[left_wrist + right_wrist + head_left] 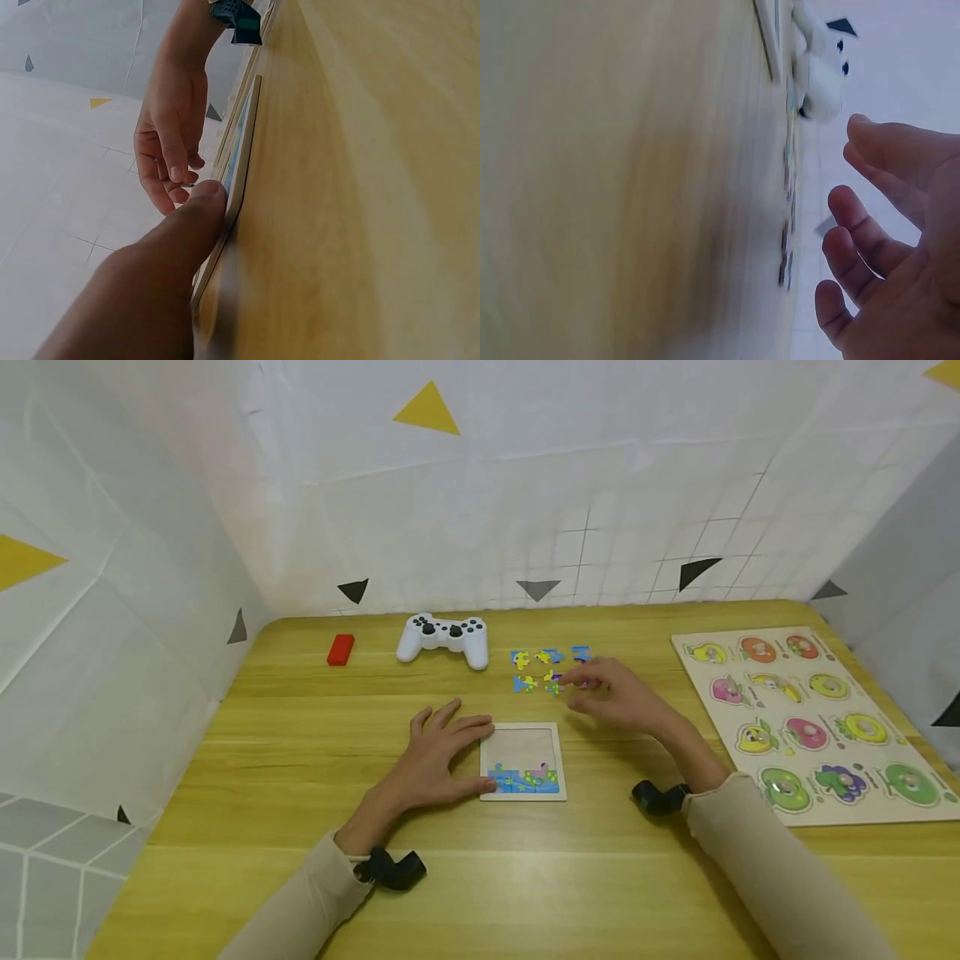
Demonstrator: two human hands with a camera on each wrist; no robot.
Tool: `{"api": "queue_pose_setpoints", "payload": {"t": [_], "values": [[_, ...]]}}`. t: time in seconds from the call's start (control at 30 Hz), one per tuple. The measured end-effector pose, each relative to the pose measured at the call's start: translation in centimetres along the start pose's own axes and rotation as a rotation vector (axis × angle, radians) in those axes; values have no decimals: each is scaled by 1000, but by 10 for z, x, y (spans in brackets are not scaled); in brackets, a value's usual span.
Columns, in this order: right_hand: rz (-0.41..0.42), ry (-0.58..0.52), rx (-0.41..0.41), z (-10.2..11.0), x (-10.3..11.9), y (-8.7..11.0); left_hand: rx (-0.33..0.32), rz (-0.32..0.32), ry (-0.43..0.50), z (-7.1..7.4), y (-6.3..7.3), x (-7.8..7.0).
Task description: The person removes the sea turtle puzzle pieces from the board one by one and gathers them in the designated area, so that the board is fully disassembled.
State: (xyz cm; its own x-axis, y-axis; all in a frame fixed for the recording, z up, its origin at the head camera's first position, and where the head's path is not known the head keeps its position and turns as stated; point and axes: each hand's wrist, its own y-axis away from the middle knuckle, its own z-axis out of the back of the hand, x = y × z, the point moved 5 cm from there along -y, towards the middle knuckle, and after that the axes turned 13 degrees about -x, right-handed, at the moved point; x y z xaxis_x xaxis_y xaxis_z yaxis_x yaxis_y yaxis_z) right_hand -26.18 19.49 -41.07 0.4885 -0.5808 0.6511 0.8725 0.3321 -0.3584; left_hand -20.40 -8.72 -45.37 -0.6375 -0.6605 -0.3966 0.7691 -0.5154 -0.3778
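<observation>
A small square puzzle tray (561, 760) lies before me, with blue jigsaw pieces (517, 783) filling its lower part and bare backing above. My left hand (431, 764) rests at the tray's left side, fingers spread. Its thumb (206, 196) touches the frame near the bottom corner, while a fingertip meets the top corner. Beyond the tray lie several loose jigsaw pieces (521, 658), blue with yellow and purple details. Over the right-hand ones hovers my right hand (618, 695), fingers loosely bent and apart. Between its thumb and fingers (847, 206) no piece shows in the right wrist view.
A white game controller (444, 637) lies at the back, with a red block (341, 649) to its left. On the right is a large wooden fruit puzzle board (768, 718). White patterned cloth (465, 510) rises behind the wooden table (525, 877).
</observation>
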Motion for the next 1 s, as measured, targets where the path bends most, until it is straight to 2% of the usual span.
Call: {"api": "queue_pose_setpoints", "payload": {"t": [0.2, 0.5, 0.7, 0.83, 1.0], "values": [[66, -15, 54, -17, 21, 7, -3, -10, -4, 0, 0, -1], [131, -34, 217, -42, 56, 20, 5, -24, -7, 1, 1, -2], [135, -5, 327, -57, 74, 28, 20, -32, -9, 1, 1, -2], [162, 15, 362, -65, 81, 32, 16, -50, -10, 1, 0, -3], [169, 33, 360, -71, 81, 36, 5, -69, -10, 2, 1, -4]]}}
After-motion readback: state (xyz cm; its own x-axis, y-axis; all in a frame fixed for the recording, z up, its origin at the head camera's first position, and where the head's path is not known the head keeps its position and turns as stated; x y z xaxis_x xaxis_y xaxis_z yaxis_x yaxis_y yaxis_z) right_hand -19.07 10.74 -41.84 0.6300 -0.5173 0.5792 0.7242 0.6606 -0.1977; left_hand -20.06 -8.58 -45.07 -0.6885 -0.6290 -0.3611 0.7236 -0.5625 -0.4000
